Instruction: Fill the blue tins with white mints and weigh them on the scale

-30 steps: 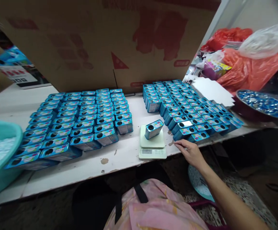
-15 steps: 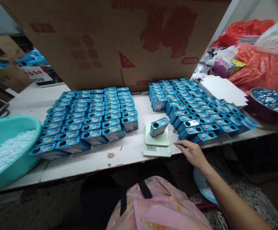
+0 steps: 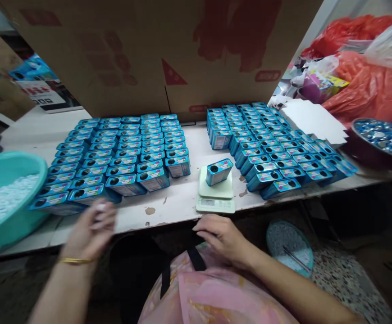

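A: left hand (image 3: pixel 89 229) is motion-blurred. There's something small and white at the fingertips, can't tell what, or whether it's gripped.

B: scale readout?

A: scale (image 3: pixel 215 198) display is too small to read. Same for the labels on the blue tins (image 3: pixel 121 155).

B: edges?

A: teal basin (image 3: pixel 0 198) is cut by the left edge, the dark bowl (image 3: pixel 380 144) by the right. The cardboard box (image 3: pixel 169 49) runs off the top and hides whatever's behind it.

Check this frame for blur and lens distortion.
Head view: the left hand is motion-smeared, something small and white at its fingertips unreadable; the right hand and the blue rectangular tin on the white scale stay sharp; the white table's edge bows and the corners stretch.
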A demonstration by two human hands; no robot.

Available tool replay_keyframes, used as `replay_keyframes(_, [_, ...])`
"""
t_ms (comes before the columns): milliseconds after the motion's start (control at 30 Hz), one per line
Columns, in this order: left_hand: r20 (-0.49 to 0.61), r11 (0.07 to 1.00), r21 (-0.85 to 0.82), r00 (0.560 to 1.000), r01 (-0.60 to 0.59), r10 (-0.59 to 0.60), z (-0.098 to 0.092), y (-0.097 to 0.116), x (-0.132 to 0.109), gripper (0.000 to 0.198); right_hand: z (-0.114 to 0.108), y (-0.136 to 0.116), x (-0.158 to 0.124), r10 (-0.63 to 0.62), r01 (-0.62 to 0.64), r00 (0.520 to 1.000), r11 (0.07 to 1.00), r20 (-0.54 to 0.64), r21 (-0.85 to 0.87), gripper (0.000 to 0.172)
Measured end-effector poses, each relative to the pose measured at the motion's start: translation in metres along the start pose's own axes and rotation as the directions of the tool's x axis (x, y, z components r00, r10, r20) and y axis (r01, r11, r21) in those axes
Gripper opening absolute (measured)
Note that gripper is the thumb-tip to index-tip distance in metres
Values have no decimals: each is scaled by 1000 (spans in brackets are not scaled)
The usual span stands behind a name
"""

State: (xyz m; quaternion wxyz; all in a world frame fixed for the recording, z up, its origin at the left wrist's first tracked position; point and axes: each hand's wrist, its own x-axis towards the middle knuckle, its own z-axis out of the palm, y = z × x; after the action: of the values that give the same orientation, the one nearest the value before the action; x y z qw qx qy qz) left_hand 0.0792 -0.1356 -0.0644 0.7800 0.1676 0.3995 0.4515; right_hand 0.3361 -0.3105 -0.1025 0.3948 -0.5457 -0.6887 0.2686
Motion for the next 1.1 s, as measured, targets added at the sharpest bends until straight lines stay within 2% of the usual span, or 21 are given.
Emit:
replay_keyframes(33, [82, 994, -10, 991, 111, -110, -2, -29, 0, 16, 6, -6, 6, -43, 43, 999, 999, 8, -20, 21])
replay_keyframes(67, [113, 983, -23, 978, 180, -176, -3, -60, -1, 15, 11, -10, 10, -75, 76, 997, 995, 12, -59, 23])
replay_keyframes(167, [98, 955, -65, 954, 290, -283, 0, -138, -11, 21, 22, -13, 15, -120, 127, 992, 961, 41, -245, 29])
replay_keyframes(200, [94, 933, -94, 936, 347, -339, 3, -155, -15, 21, 26, -11, 15, -126, 144, 989, 939, 77, -312, 29])
replay_keyframes(267, [102, 869, -168, 885, 465, -453, 7, -173, -23, 19, 32, -5, 10, -129, 186, 978, 890, 162, -416, 31])
replay_keyframes(367, [125, 800, -227, 831, 556, -542, 11, -175, -30, 22, 37, 4, 3, -113, 228, 960, 847, 258, -480, 36])
replay_keyframes(467, [138, 794, -229, 826, 563, -546, 14, -170, -32, 20, 34, 9, 2, -112, 257, 943, 843, 313, -472, 29])
replay_keyframes(567, [142, 795, -234, 828, 560, -542, 18, -172, -32, 18, 28, 13, 1, -170, 317, 924, 841, 342, -439, 20])
replay_keyframes(667, [142, 778, -227, 810, 586, -568, 20, -177, -31, 16, 25, 19, -3, -240, 343, 924, 865, 299, -367, 20])
replay_keyframes(733, [152, 780, -206, 807, 591, -571, 20, -178, -30, 16, 17, 22, -4, -276, 333, 934, 903, 225, -272, 20])
replay_keyframes(833, [150, 807, -135, 817, 574, -556, 17, -175, -27, 18, -13, 22, 5, -229, 234, 972, 952, 47, -195, 19])
replay_keyframes(933, [138, 821, -95, 825, 562, -549, 14, -171, -24, 18, -56, 21, 31, -130, 93, 985, 955, -116, -283, 19])
replay_keyframes(1033, [145, 822, -100, 826, 560, -545, 12, -168, -22, 18, -89, 25, 62, -133, 50, 977, 903, -166, -427, 18])
replay_keyframes(1100, [150, 822, -106, 826, 559, -542, 11, -167, -21, 18, -97, 31, 78, -141, 46, 979, 860, -150, -509, 18])
